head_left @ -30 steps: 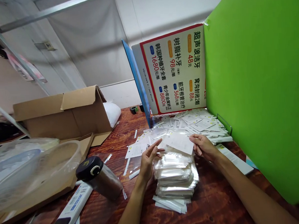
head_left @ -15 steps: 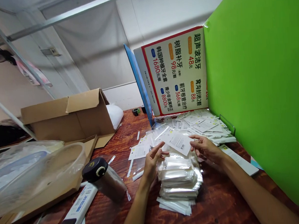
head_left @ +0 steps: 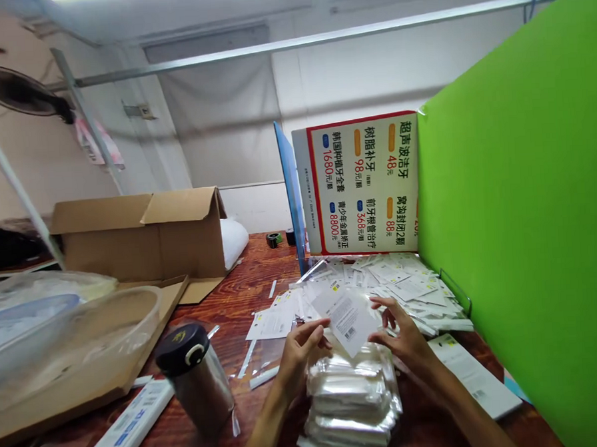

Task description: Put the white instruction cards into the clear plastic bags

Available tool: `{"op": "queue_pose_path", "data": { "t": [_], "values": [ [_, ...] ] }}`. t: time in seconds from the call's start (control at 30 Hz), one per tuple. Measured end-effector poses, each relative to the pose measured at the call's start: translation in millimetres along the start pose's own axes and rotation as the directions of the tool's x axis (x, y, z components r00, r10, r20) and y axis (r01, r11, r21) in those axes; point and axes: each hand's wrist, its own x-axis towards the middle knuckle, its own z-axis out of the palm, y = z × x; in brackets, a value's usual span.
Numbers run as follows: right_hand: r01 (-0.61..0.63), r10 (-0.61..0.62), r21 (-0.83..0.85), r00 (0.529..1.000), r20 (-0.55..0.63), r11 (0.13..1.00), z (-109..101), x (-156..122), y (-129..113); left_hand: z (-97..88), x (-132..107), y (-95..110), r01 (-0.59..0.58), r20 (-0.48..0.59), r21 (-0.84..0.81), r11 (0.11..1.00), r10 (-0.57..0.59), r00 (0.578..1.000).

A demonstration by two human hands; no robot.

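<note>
White card (head_left: 344, 320) sits between the fingers, maybe to keep it steady. Right hand (head_left: 404, 338) is spread; left hand (head_left: 300, 350), can't tell. Shiny bags (head_left: 348, 397) lie just below.

On my left I've got a black-lidded bottle (head_left: 202, 388) standing on the red-brown table (head_left: 231, 267), a long white pack (head_left: 131, 422) with blue print just beside it, then a clear plastic tub (head_left: 134, 329) and a cardboard box (head_left: 114, 250). Ahead of me, a red-bordered price board (head_left: 379, 186), lettering sideways, stands between a blue panel (head_left: 289, 184) and a big green panel (head_left: 518, 212), tape roll (head_left: 274, 240) nearby. Fan (head_left: 16, 91) up left, metal rail (head_left: 289, 43) across the wall.
</note>
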Motion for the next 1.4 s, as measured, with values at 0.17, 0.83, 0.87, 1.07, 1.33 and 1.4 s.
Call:
{"op": "queue_pose_path", "data": {
  "t": [0.17,0.83,0.87,1.07,1.33,1.4],
  "values": [
    [0.142,-0.126,-0.084,0.976,0.179,0.986,-4.7,-1.9,-14.7,-2.2,1.6,-4.0,0.011,0.004,0.003,1.0,-0.011,1.0],
    [0.001,0.003,-0.029,0.99,0.143,1.0,20.4,-13.8,-30.7,-3.1,-0.6,-5.4,-0.319,0.287,0.274,0.907,0.239,0.927],
    [0.009,-0.004,-0.032,0.99,0.144,0.999,19.8,-13.8,-31.1,-1.8,-1.6,-4.6,-0.315,0.276,0.27,0.91,0.241,0.93],
    [0.016,-0.011,-0.039,0.99,0.139,0.999,17.1,-14.5,-29.3,4.5,-4.6,-1.1,-0.33,0.179,0.244,0.912,0.292,0.94],
    [-0.034,0.033,0.01,0.991,0.132,0.999,18.5,-15.5,-23.5,4.5,-5.7,5.6,-0.359,0.181,0.285,0.889,0.319,0.931],
    [-0.057,0.054,0.017,0.99,0.132,0.998,18.6,-16.4,-24.7,4.6,-6.0,6.3,-0.363,0.188,0.289,0.886,0.319,0.929]
  ]
}}
